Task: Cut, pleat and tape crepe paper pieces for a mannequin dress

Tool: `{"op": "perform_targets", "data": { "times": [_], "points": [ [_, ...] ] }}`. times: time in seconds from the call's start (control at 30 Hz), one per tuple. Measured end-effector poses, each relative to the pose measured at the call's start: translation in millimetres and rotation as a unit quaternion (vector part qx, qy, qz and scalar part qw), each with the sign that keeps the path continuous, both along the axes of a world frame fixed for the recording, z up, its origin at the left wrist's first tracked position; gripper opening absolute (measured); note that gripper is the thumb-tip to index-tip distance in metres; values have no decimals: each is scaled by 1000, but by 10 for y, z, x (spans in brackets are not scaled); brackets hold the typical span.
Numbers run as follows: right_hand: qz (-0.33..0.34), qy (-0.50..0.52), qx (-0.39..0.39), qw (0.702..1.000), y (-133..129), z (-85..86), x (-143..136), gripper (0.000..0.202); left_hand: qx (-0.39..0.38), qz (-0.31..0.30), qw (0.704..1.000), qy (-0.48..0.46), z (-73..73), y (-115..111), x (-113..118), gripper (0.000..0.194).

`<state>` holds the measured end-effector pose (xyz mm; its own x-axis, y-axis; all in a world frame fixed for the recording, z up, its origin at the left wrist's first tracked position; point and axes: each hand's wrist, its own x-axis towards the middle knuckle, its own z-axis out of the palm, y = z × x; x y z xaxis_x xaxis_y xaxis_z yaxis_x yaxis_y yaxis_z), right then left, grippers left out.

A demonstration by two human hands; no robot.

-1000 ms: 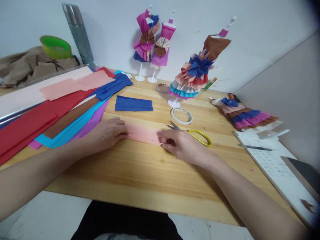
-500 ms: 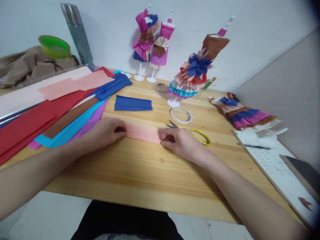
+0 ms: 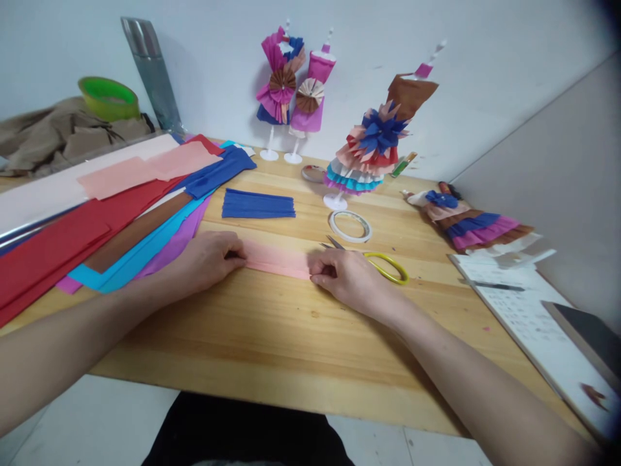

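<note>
A strip of pink crepe paper [image 3: 275, 259] stretches between my two hands, low over the wooden table. My left hand [image 3: 212, 257] pinches its left end, thumb against fingers. At the other end, my right hand [image 3: 345, 275] grips the strip the same way. A fold runs along the strip's near edge. Just behind the right hand lie scissors with yellow handles [image 3: 389, 268], their blades partly hidden by that hand. Beyond the strip is a pleated blue paper piece [image 3: 259, 203]. A roll of white tape [image 3: 350, 226] lies behind the scissors.
Sheets of coloured crepe paper, red ones [image 3: 53, 249] among them, cover the table's left side. Mini dress forms in paper dresses, one with a blue flower [image 3: 382, 131], stand at the back. A paper dress [image 3: 473, 220] and a white board [image 3: 504, 310] lie at right.
The view has tilted slightly, so the background sits a little lower. Both hands keep their hold on the pink strip, nearly unmoved.
</note>
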<state>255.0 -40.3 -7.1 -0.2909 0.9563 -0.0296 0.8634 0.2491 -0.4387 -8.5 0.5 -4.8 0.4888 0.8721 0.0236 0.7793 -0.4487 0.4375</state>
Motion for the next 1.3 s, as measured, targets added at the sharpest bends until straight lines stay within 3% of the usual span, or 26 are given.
{"op": "perform_targets", "data": {
  "times": [0.3, 0.5, 0.67, 1.03, 1.3],
  "points": [
    [65, -73, 68, 993, -105, 79, -76, 18, 31, -50, 998, 8, -12, -7, -18, 16],
    [91, -108, 116, 983, -140, 39, -72, 21, 102, -105, 989, 32, -74, -4, -64, 28],
    [84, -78, 127, 985, -132, 7, -41, 26, 129, -119, 984, 33, -75, -11, -76, 32],
    [162, -13, 184, 969, -147, -80, -75, 22, 115, -127, 984, 46, -25, -53, -59, 26],
    [178, 43, 225, 957, -128, -109, -61, 22, 122, -142, 981, 42, -19, -69, -58, 22]
  ]
}}
